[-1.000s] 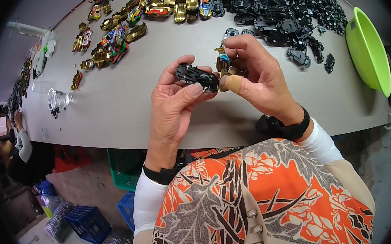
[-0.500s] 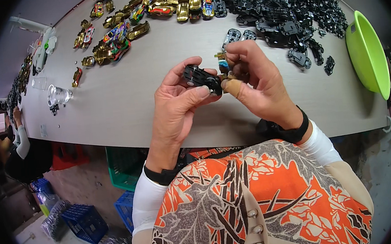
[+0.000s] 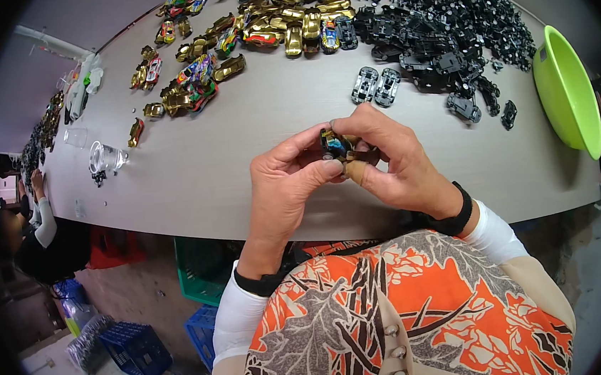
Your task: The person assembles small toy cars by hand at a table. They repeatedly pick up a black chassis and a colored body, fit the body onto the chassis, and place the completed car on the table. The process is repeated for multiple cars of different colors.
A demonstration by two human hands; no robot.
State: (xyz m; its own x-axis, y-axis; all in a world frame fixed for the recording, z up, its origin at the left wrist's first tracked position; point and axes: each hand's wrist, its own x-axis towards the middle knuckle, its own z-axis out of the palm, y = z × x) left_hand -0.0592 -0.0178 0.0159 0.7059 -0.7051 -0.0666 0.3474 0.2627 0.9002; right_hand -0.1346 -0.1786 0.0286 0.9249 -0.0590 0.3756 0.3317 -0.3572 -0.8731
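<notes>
My left hand [image 3: 282,185] and my right hand [image 3: 399,152] meet above the table near its front edge. Between their fingertips is a small toy car [image 3: 335,144], its black chassis on the left hand's side against a gold and blue body shell. Fingers cover much of it, so how far the two parts fit together cannot be made out. Both hands are closed on it, thumbs at the near side. A tan bandage wraps the right thumb. Beyond the hands, two toy car chassis [image 3: 376,86] lie side by side.
Gold and coloured car shells [image 3: 279,25] are heaped at the back. Black chassis and small parts [image 3: 436,25] pile up at the back right, beside a lime-green basin [image 3: 565,93]. A clear cup [image 3: 106,156] stands left. Another person [image 3: 39,224] sits at the far left.
The chassis and body shell, held apart before, are now brought together between my fingertips. My left hand has turned the chassis. The view has shifted slightly.
</notes>
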